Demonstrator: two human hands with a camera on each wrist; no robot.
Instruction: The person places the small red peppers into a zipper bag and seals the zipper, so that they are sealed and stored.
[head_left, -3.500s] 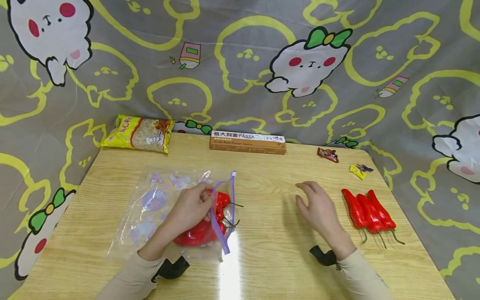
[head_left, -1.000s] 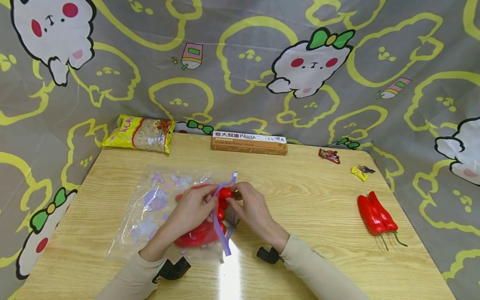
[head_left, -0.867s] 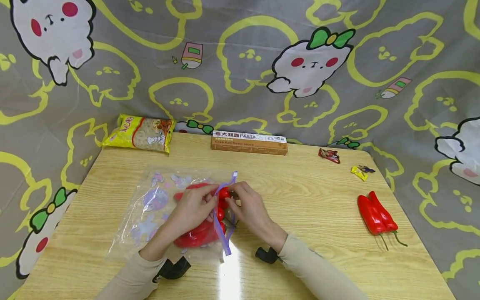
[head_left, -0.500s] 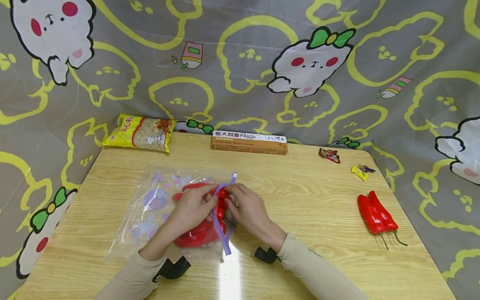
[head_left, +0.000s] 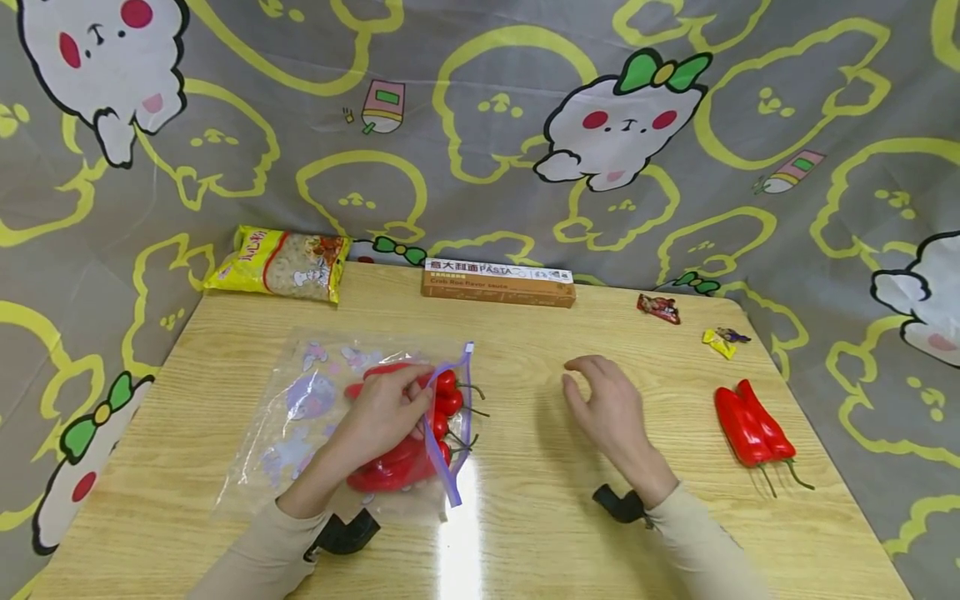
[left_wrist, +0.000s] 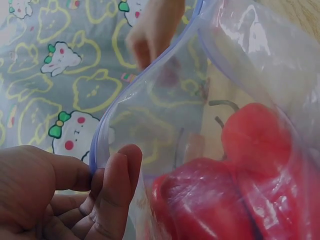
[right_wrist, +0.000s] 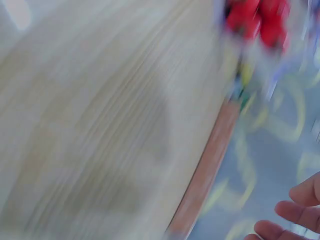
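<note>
My left hand (head_left: 386,407) pinches the purple upper edge of a clear, printed zip bag (head_left: 258,433), holding its mouth apart. Inside lie several red peppers (head_left: 393,471), their stems pointing right, some past the opening. The left wrist view shows thumb and fingers on the bag's edge (left_wrist: 95,155), with shiny peppers (left_wrist: 200,195) behind the film. Holding nothing, my right hand (head_left: 609,410) is over the table between the bag and two red peppers (head_left: 744,425) at the right. Motion blurs the right wrist view, where fingers (right_wrist: 295,215) show at the lower corner.
Along the back stand a yellow food packet (head_left: 281,265) and a long pasta box (head_left: 497,283). Small red (head_left: 658,308) and yellow (head_left: 718,343) wrapped pieces lie at the back right. Patterned cloth (head_left: 487,108) encloses the table (head_left: 540,517) behind and at both sides.
One of three peppers at the right has gone into the bag with my right hand, which has let go and drawn back rightward. My left hand has kept its hold on the bag's edge.
</note>
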